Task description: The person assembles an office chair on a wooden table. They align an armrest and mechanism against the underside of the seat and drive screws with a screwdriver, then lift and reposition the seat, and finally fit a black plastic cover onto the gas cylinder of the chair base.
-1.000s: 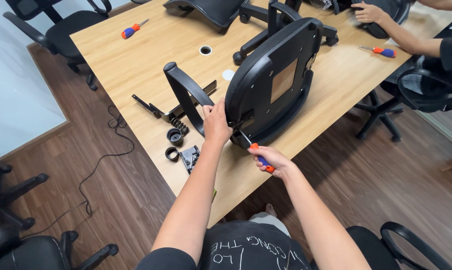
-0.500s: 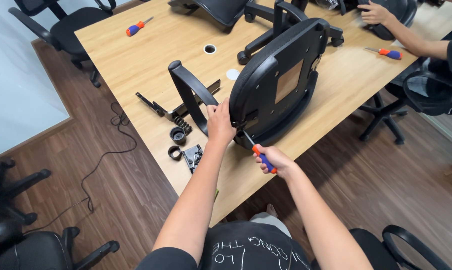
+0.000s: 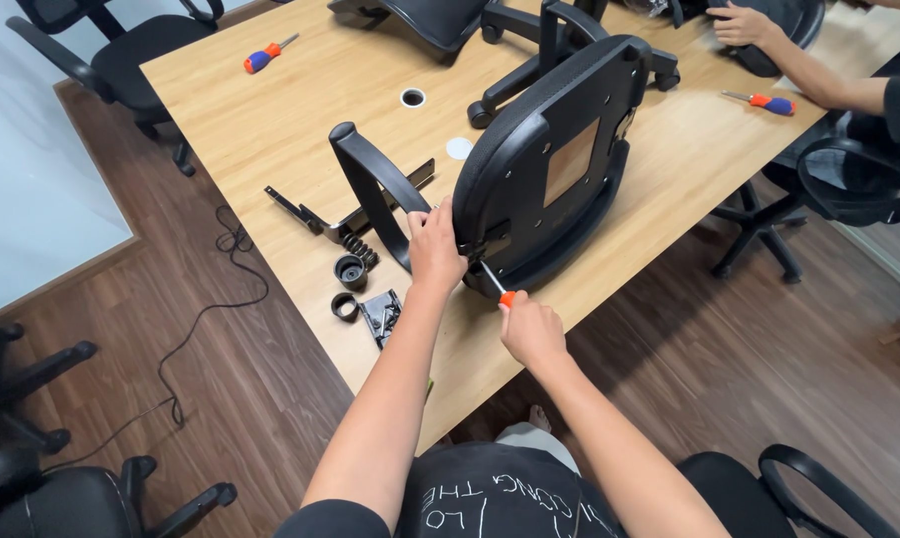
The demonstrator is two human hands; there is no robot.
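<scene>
1. Two bare forearms, uncovered from elbow to wrist; no watch, band or ring visible.
2. Left hand (image 3: 436, 249) and right hand (image 3: 531, 330) ungloved; fingers partly hidden from above.
3. Black short-sleeved shirt (image 3: 500, 503); sleeve edge showing only at the left upper arm.
4. White hand-lettered style print across the chest, seen upside down; thin white line strokes among the letters.

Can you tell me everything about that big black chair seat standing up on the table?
The chair seat is black, looks like hard plastic underneath, with a brown square patch in the middle and small screw holes around it. It stands tilted on its edge on the wooden table. A curved black armrest sits at its left. The left hand steadies its lower edge, and the right hand holds a screwdriver against it.
</scene>
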